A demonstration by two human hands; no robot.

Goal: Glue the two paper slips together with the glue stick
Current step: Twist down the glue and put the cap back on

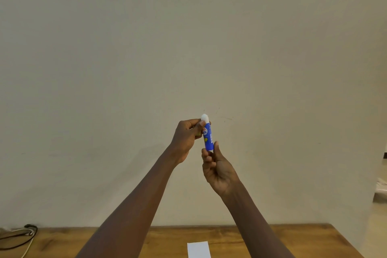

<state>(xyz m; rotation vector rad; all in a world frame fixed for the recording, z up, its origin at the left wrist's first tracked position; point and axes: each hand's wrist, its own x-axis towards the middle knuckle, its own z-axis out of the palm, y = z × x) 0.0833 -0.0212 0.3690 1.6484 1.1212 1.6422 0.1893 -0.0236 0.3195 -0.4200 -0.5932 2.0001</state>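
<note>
A: Item one, the largest: the bench [293,236], wooden, showing only along the bottom of our view, with a plain wall filling everything above it.

B: Item two: one white paper slip [198,249] lying flat on the bench, well below our raised arms. We see only this one; the second is out of view. We judge it featherlight, limp and quick to crease or skid, so we would pin it flat by an edge with fingertips while the glue goes on.

A: Item three: our left hand [186,140], held up in front of the wall, thumb and fingers closed on the upper end of the glue stick [208,136], right by its white tip.

B: Item four: our right hand [217,167], just below, fingers pinched around the base of the tube.

A: Item five, the stick itself: small blue tube, upright, high above the bench, gripped at both ends. We take it for light, rigid plastic, somewhat smooth, so a grip round the barrel suits it.

B: Item six, the smallest: the white tip [204,117]. Whether that is cap or bare glue we cannot tell. If glue, it is soft and smears; keep fingers off.
</note>
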